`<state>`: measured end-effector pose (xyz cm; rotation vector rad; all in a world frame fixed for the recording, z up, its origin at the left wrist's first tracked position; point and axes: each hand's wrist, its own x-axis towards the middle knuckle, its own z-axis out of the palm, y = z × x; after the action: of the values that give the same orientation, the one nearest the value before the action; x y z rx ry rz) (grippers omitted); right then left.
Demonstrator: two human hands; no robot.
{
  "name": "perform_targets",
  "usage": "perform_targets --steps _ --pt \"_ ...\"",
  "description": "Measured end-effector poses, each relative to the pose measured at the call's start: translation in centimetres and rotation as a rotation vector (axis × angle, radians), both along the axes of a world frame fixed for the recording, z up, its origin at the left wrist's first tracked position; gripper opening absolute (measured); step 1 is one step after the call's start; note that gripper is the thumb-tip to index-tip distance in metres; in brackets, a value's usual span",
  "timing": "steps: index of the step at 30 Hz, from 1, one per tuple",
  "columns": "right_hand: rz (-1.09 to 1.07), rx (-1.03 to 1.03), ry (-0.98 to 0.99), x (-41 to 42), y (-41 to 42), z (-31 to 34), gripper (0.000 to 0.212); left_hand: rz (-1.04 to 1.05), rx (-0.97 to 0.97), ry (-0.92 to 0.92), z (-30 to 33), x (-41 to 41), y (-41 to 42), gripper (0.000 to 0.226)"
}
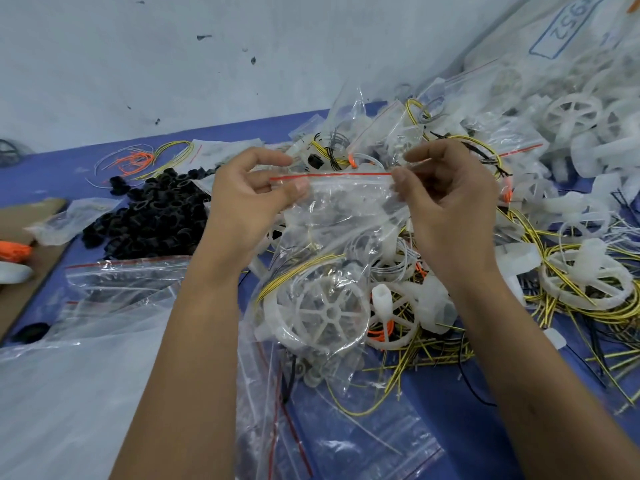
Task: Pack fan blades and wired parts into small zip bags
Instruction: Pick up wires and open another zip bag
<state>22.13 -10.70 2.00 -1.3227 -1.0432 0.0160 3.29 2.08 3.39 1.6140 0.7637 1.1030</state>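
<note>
Both forearms are bare, no sleeves; left grip [252, 199] and right grip [446, 199] ungloved.

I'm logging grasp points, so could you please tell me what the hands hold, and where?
Both hands hold one small zip bag by its red-lined top edge: left hand pinches the left end, right hand the right end.

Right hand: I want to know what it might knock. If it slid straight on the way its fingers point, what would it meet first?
The right hand points leftward along the zip bag top, so it would probably meet the left hand pinching the other end. Depth is uncertain.
</note>
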Motion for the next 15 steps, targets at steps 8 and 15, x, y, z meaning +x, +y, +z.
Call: perform_targets --steps 8,15 --pt "-0.059 0.05 0.104 0.3 -0.1 -0.1 0.022 -0.054 -0.157 -0.088 -0.5 -1.3 0.5 0.033" --pt "-0.043 -0.095 -0.306 0.1 -0.6 0.4 0.018 0.235 0.202 0.255 -0.9 0.3 0.5 0.028"
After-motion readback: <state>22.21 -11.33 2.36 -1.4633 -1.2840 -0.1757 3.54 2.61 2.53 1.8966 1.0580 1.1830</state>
